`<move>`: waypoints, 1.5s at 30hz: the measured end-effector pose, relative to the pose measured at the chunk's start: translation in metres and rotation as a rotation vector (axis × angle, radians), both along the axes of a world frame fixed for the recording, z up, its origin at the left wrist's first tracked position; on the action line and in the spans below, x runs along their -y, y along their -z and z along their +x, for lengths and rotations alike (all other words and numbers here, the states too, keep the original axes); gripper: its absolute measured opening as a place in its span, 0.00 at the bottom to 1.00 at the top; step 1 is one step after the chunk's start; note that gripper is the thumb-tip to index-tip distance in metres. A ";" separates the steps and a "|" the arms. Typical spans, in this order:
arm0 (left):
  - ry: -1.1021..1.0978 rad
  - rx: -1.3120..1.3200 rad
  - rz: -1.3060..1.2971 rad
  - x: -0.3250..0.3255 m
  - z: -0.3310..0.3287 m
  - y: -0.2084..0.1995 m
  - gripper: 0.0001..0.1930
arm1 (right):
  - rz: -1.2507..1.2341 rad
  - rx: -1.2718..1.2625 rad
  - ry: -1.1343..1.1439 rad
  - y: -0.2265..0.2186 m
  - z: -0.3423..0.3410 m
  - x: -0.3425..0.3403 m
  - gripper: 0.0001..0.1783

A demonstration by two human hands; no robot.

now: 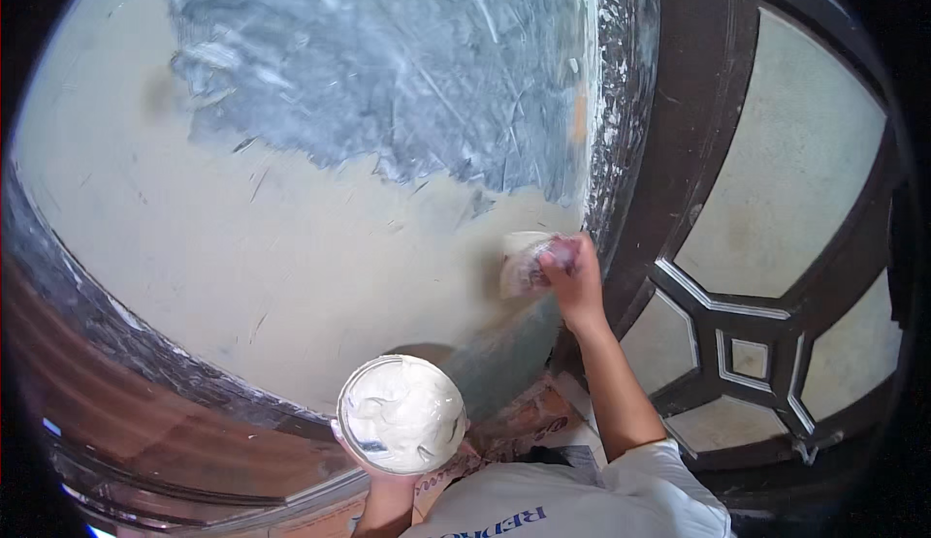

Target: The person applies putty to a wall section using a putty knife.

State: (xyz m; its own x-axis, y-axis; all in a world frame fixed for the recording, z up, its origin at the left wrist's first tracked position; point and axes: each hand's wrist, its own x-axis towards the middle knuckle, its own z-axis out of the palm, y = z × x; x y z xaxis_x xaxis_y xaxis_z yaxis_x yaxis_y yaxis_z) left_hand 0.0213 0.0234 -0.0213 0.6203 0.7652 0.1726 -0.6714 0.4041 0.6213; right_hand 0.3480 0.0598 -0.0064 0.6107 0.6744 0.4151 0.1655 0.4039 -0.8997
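My left hand (386, 480) holds a round tub (341, 410) from beneath, its fingers wrapped around the side. Thick white putty (412, 407) fills the tub, with smears on its rim. My right hand (574, 265) is closed on a pale, putty-smeared scraper (522, 265), slightly blurred. The scraper is at the wall, near its right edge; whether its blade touches the surface I cannot tell. Cream putty (320, 237) covers the wall's lower and left parts. Above lies a streaky grey-blue patch (388, 63) with a ragged lower border.
A dark, white-spotted frame (621, 82) borders the wall on the right, beside a dark door (708, 150) with pale panels. Along the lower left runs a worn dark trim (126, 315), with brown glossy panelling (175, 412) below. Printed cardboard (533, 412) lies on the floor.
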 end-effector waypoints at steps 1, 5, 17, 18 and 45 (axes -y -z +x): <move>-0.013 -0.012 0.000 0.000 0.003 0.000 0.51 | 0.003 -0.011 -0.010 -0.012 -0.001 -0.007 0.14; -0.080 -0.046 -0.002 0.005 0.015 0.002 0.51 | 0.086 0.178 -0.039 -0.049 -0.002 -0.032 0.18; -0.257 -0.039 -0.029 0.016 0.050 0.011 0.51 | 0.110 0.307 -0.068 -0.048 0.023 -0.031 0.21; -0.259 -0.036 -0.032 0.014 0.054 0.008 0.51 | 0.110 0.310 -0.067 -0.054 0.018 -0.031 0.21; -0.218 -0.031 -0.065 -0.001 0.043 0.001 0.51 | 0.039 0.253 -0.004 -0.049 -0.007 -0.029 0.19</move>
